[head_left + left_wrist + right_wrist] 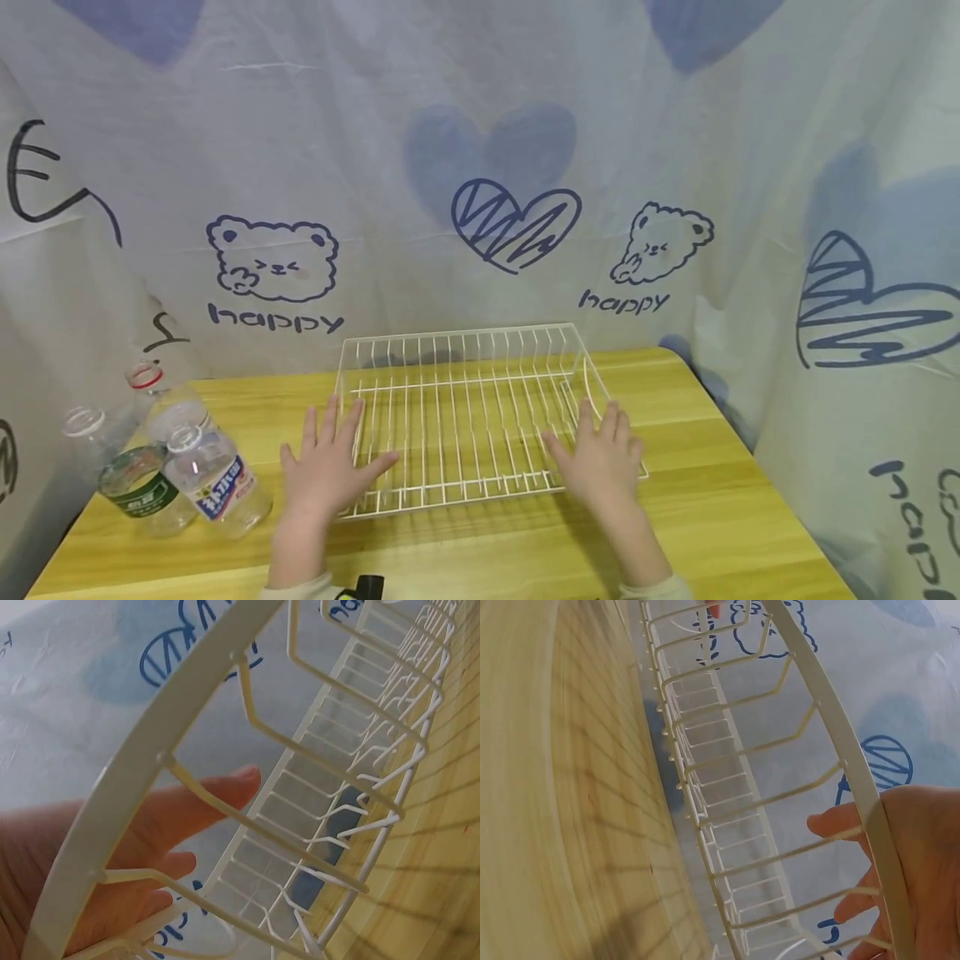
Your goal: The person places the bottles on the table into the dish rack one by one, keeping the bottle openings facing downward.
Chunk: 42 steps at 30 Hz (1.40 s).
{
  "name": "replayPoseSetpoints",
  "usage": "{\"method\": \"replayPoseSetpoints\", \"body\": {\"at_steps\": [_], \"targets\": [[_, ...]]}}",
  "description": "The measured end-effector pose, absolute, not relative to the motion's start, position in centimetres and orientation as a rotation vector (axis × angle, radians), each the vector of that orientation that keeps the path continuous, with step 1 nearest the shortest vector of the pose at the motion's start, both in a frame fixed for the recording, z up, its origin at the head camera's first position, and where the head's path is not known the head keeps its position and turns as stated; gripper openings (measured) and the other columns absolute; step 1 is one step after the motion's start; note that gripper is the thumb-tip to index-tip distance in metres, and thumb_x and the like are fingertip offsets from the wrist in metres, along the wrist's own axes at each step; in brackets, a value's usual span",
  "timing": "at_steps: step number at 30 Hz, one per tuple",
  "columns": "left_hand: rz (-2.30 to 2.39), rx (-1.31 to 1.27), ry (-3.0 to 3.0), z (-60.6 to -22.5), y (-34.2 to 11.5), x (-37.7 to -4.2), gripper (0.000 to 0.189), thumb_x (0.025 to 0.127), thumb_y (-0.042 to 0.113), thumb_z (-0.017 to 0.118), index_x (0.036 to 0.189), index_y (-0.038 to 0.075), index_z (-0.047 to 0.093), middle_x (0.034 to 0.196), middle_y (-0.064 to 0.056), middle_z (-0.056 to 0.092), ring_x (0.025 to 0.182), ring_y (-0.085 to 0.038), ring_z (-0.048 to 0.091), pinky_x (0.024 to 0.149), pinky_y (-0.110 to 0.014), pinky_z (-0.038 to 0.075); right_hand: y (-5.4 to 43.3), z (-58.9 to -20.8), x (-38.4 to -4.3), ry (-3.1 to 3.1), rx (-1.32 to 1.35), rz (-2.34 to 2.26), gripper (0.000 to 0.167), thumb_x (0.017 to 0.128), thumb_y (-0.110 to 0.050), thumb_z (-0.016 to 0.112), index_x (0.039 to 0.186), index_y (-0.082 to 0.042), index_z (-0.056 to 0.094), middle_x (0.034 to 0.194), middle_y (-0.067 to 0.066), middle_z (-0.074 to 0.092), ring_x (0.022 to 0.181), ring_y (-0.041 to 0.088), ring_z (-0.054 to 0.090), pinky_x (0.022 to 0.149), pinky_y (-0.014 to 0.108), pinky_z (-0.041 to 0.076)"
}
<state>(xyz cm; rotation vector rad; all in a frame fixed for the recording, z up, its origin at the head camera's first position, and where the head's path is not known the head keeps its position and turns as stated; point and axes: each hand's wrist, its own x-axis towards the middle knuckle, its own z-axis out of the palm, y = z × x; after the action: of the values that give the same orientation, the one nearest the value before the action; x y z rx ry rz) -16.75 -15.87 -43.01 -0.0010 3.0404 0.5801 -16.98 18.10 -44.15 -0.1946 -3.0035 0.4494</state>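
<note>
A white wire dish rack (471, 483) stands on the wooden table. At its left end, in the head view, is my left hand (322, 471), its fingers spread and nearly straight. My right hand (602, 457) lies over the right end with the fingers extended and the thumb pointing inward. From the left wrist, the left hand (161, 821) appears beyond the rack's flat rim (135, 780). The right wrist view has the right hand (934, 855) beyond the rim in the same way. Neither hand curls round the wire; whether they press on it I cannot tell.
Three clear, uncapped plastic bottles stand at the table's left: one with a red neck ring (144, 375), one with a green label (142, 492), one with a blue and white label (222, 492). A printed curtain (390, 250) hangs behind the table (697, 500) and along its sides.
</note>
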Motion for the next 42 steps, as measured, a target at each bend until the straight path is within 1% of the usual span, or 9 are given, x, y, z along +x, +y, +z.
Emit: {"method": "replayPoseSetpoints", "body": {"at_steps": [4, 7, 11, 16, 23, 28, 34, 38, 42], "targets": [[0.596, -0.005, 3.047, -43.1, -17.0, -16.5, 0.102, 0.082, 0.082, 0.042, 0.158, 0.023, 0.007, 0.164, -0.014, -0.008, 0.148, -0.047, -0.009, 0.105, -0.076, -0.007, 17.8, -44.1, -16.9, -2.983, -0.109, 0.428, 0.091, 0.093, -0.070, 0.036, 0.152, -0.002, 0.026, 0.156, 0.034, 0.015, 0.143, 0.053, 0.017, 0.112, 0.069, 0.017], [0.620, -0.017, 3.050, -43.2, -17.8, -16.2, 0.103, 0.082, 0.082, 0.042, 0.158, 0.022, 0.006, 0.164, -0.014, -0.007, 0.148, -0.048, -0.007, 0.104, -0.077, -0.007, 17.7, -44.0, -17.0, -2.949, -0.024, 0.408, 0.085, 0.093, -0.062, 0.048, 0.150, -0.001, 0.031, 0.153, 0.035, 0.024, 0.140, 0.052, 0.026, 0.111, 0.067, 0.024], [0.647, -0.018, 3.053, -43.2, -18.5, -15.9, 0.101, 0.083, 0.080, 0.043, 0.158, 0.021, 0.007, 0.164, -0.015, -0.007, 0.148, -0.049, -0.006, 0.103, -0.077, -0.008, 18.0, -44.0, -17.1, -2.910, 0.060, 0.387, 0.080, 0.092, -0.057, 0.054, 0.148, -0.002, 0.036, 0.148, 0.033, 0.034, 0.136, 0.050, 0.035, 0.108, 0.065, 0.030], [0.645, -0.010, 3.062, -43.0, -18.7, -15.7, 0.100, 0.083, 0.079, 0.044, 0.158, 0.021, 0.009, 0.164, -0.016, -0.006, 0.148, -0.049, -0.005, 0.104, -0.077, -0.008, 18.4, -44.1, -17.3, -2.910, 0.106, 0.402, 0.077, 0.093, -0.056, 0.053, 0.149, -0.005, 0.036, 0.149, 0.031, 0.034, 0.137, 0.048, 0.034, 0.108, 0.065, 0.029], [0.613, 0.008, 3.098, -43.1, -18.8, -15.5, 0.100, 0.082, 0.080, 0.043, 0.157, 0.021, 0.012, 0.164, -0.016, -0.004, 0.148, -0.049, -0.003, 0.105, -0.077, -0.007, 18.5, -44.2, -17.5, -2.952, 0.135, 0.393, 0.077, 0.096, -0.056, 0.048, 0.151, -0.005, 0.031, 0.158, 0.028, 0.020, 0.146, 0.046, 0.020, 0.113, 0.066, 0.020], [0.608, 0.019, 3.124, -43.1, -18.8, -15.6, 0.101, 0.082, 0.082, 0.040, 0.157, 0.021, 0.014, 0.164, -0.017, -0.003, 0.148, -0.049, -0.003, 0.105, -0.076, -0.007, 18.5, -43.9, -17.4, -2.970, 0.131, 0.406, 0.077, 0.096, -0.054, 0.047, 0.152, -0.004, 0.029, 0.159, 0.027, 0.016, 0.148, 0.045, 0.015, 0.115, 0.065, 0.016], [0.596, 0.069, 3.169, -42.9, -18.8, -15.4, 0.097, 0.083, 0.081, 0.041, 0.156, 0.020, 0.020, 0.163, -0.020, 0.006, 0.149, -0.047, -0.001, 0.108, -0.074, -0.005, 18.8, -44.1, -17.3, -2.992, 0.109, 0.417, 0.078, 0.097, -0.057, 0.042, 0.153, -0.006, 0.026, 0.160, 0.026, 0.011, 0.149, 0.044, 0.011, 0.116, 0.064, 0.013], [0.623, 0.104, 3.211, -42.2, -18.9, -15.0, 0.091, 0.085, 0.075, 0.047, 0.154, 0.019, 0.027, 0.161, -0.021, 0.016, 0.148, -0.047, 0.006, 0.110, -0.073, 0.000, 19.1, -44.4, -17.1, -3.004, 0.084, 0.416, 0.078, 0.097, -0.057, 0.043, 0.153, -0.006, 0.026, 0.160, 0.026, 0.010, 0.149, 0.044, 0.010, 0.115, 0.064, 0.013], [0.664, 0.123, 3.313, -40.8, -19.3, -14.4, 0.081, 0.089, 0.066, 0.051, 0.149, 0.014, 0.037, 0.156, -0.021, 0.032, 0.144, -0.046, 0.024, 0.110, -0.073, 0.010, 19.3, -44.3, -16.8, -3.010, 0.065, 0.406, 0.078, 0.097, -0.056, 0.044, 0.153, -0.006, 0.025, 0.161, 0.025, 0.009, 0.149, 0.044, 0.009, 0.116, 0.064, 0.013]]}}
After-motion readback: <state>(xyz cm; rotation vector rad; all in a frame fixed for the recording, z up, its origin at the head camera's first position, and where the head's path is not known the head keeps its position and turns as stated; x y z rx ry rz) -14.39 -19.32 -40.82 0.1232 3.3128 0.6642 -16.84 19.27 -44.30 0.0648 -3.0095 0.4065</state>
